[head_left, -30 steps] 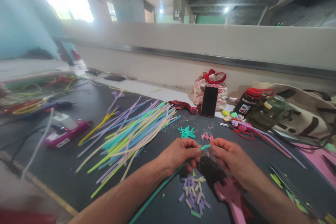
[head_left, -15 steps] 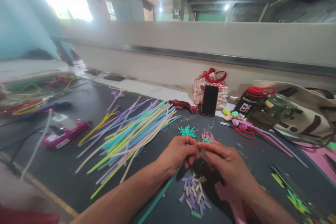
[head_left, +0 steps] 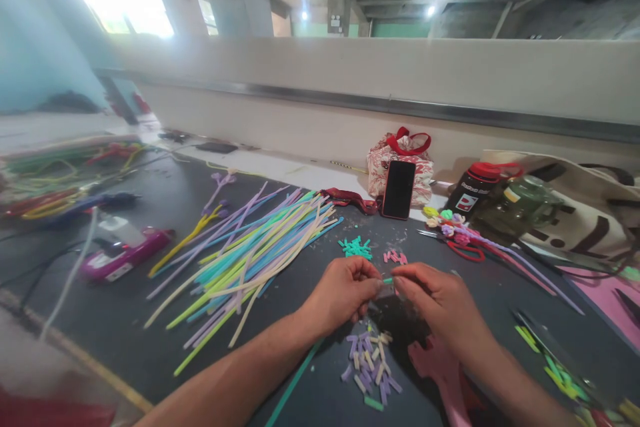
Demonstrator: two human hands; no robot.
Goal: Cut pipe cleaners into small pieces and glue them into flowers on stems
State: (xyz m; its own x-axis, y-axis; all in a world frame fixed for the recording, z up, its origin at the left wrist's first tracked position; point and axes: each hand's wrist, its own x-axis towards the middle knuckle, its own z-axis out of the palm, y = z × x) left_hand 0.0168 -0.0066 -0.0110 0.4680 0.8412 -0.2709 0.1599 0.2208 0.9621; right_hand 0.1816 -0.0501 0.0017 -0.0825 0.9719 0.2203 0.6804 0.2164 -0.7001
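My left hand (head_left: 347, 290) is closed around a teal pipe cleaner (head_left: 295, 383), whose long tail runs down toward the near edge of the view. A short teal stretch shows in the gap between the hands, and the fingertips of my right hand (head_left: 427, 293) pinch its end. Just beyond my fingers lie a heap of short teal pieces (head_left: 355, 248) and a few pink pieces (head_left: 395, 257). Below the hands is a scatter of short purple and cream pieces (head_left: 371, 363). Under my right wrist a pink object (head_left: 440, 373) is partly covered.
Long pastel pipe cleaners (head_left: 250, 257) spread to the left, near a purple power strip (head_left: 127, 257). A phone (head_left: 399, 190) leans on a patterned bag (head_left: 424, 177). Bottles (head_left: 473, 190), pipe-cleaner flowers (head_left: 457, 227) and dark-bladed scissors (head_left: 540, 333) are on the right.
My right fingertips have drawn slightly away from the left hand, so a short teal stretch now shows between them. The things on the table look the same.
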